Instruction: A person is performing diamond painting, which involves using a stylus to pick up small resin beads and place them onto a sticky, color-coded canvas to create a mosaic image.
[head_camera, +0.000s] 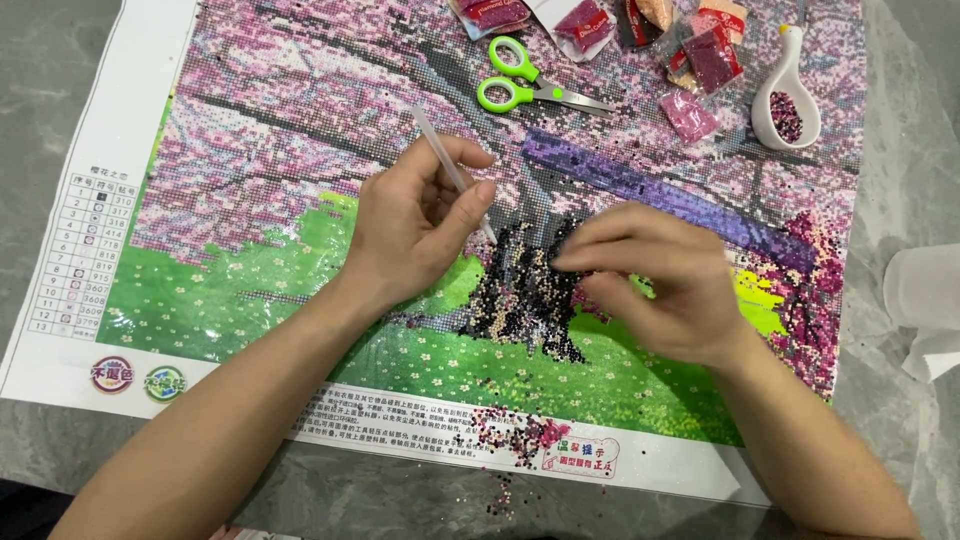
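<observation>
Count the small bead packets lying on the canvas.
About 6, all along the top edge: two left of centre, roughly three clustered, one pink below them. Overlaps may hide more.

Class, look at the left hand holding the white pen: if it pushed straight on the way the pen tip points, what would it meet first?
The left hand angles the white pen down-right; it would probably first meet the dark bead patch on the canvas, near the right hand.

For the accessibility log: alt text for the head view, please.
A person's left hand holds a white applicator pen over a cherry-blossom diamond painting canvas, while the right hand pinches at dark beads. Green-handled scissors, bead packets and a white tray lie above.
</observation>
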